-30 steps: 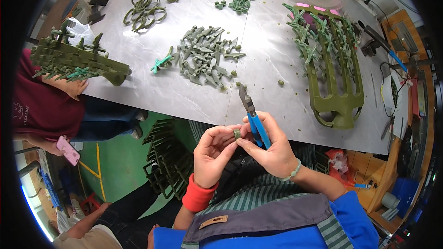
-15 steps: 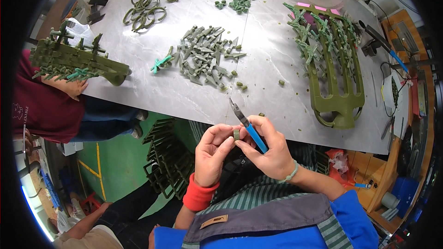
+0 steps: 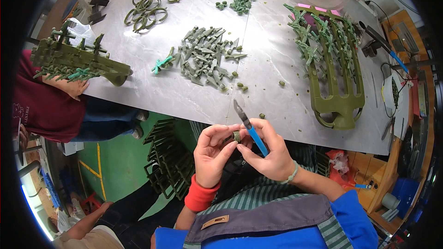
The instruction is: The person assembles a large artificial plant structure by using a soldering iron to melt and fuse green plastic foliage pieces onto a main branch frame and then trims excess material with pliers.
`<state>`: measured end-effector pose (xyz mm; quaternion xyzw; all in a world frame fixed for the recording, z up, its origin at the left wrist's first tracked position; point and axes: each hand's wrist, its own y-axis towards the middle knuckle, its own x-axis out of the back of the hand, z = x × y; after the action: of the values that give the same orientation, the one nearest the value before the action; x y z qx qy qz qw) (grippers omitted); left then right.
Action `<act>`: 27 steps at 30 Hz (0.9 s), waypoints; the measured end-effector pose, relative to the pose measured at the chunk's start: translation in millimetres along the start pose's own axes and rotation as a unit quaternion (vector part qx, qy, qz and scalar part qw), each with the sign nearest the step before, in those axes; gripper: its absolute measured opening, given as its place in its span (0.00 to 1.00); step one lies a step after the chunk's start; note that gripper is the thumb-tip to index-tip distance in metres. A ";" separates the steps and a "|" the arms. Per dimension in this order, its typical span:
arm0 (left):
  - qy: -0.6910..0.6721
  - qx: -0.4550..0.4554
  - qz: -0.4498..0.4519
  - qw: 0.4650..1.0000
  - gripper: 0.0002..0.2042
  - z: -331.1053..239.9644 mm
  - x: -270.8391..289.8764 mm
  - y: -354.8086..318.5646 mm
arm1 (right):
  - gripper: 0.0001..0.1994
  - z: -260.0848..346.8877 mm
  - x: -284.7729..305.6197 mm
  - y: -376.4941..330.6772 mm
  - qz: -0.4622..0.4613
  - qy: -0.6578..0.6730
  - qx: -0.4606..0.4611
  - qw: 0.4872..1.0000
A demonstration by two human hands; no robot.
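Observation:
Close to the table's front edge, my left hand [image 3: 213, 153] pinches a small green ring [image 3: 236, 136], probably wax, between thumb and fingers. My right hand [image 3: 272, 157] is closed around a blue-handled knife [image 3: 257, 140]; its dark, slightly curved blade points up and away over the table. My right fingertips also meet the ring from its right side. Finger and thumb hide part of the ring. Beyond my hands lies a pile of grey-green pointed pieces [image 3: 203, 55], with several small green bits around it.
Right on the grey table [image 3: 272, 110] lies a green pronged frame [image 3: 339, 101] bearing branched pieces. Green bangles [image 3: 146, 16] and a small green heap [image 3: 244, 0] lie farther back. At left, a person's hand [image 3: 69, 86] is by a green tree-like piece [image 3: 78, 60]. Green racks [image 3: 168, 157] stand below.
The knife has turned in my right hand, so its blade shows broader and its tip sits slightly farther right. The ring has tilted a little between my fingertips.

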<state>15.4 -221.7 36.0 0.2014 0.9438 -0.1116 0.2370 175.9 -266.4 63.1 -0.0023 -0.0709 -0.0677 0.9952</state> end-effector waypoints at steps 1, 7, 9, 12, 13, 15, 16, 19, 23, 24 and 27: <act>0.000 0.000 0.000 1.000 0.22 0.7 0.3 0.1 | 0.21 1.0 0.0 0.5 0.005 0.046 -0.018 0.999; 0.023 -0.031 0.018 0.999 0.21 4.8 2.7 0.4 | 0.19 -4.6 -0.6 1.3 -0.007 0.082 -0.041 0.996; 0.021 -0.037 0.021 0.999 0.22 4.1 1.8 1.0 | 0.19 -5.5 -0.6 1.2 -0.009 0.071 -0.033 0.997; 0.035 -0.026 0.008 0.999 0.23 3.2 0.9 0.2 | 0.19 -10.4 -1.0 0.6 -0.011 0.060 -0.027 0.998; 0.035 -0.025 0.008 0.999 0.23 3.4 1.0 0.0 | 0.19 -12.9 -1.6 0.5 -0.015 0.044 -0.012 0.999; 0.024 -0.019 0.008 0.999 0.24 3.9 1.3 -0.3 | 0.19 -13.5 -1.8 0.4 -0.019 0.028 0.003 0.999; 0.024 -0.019 0.008 0.999 0.24 3.3 0.7 -0.4 | 0.19 -12.1 -1.5 0.2 -0.023 0.011 0.006 1.000; 0.006 -0.011 0.007 1.000 0.24 1.3 -1.1 -0.6 | 0.19 -10.1 -1.0 -0.4 -0.029 -0.019 0.014 0.999; -0.003 -0.004 0.011 1.000 0.24 2.6 0.3 -0.7 | 0.19 -10.8 -0.4 -1.1 -0.032 -0.050 0.040 0.997; -0.011 -0.006 0.011 1.000 0.22 2.9 1.0 -1.1 | 0.19 -10.9 -0.7 -1.0 -0.032 -0.049 0.040 0.997; 0.002 0.006 -0.020 1.000 0.22 9.5 6.0 -3.3 | 0.20 -10.2 -1.0 0.4 -0.030 -0.070 0.069 0.995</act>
<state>13.0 -225.6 25.2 0.1838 0.9476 -0.1214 0.2313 176.4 -266.0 52.9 0.0640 -0.1449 -0.0925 0.9830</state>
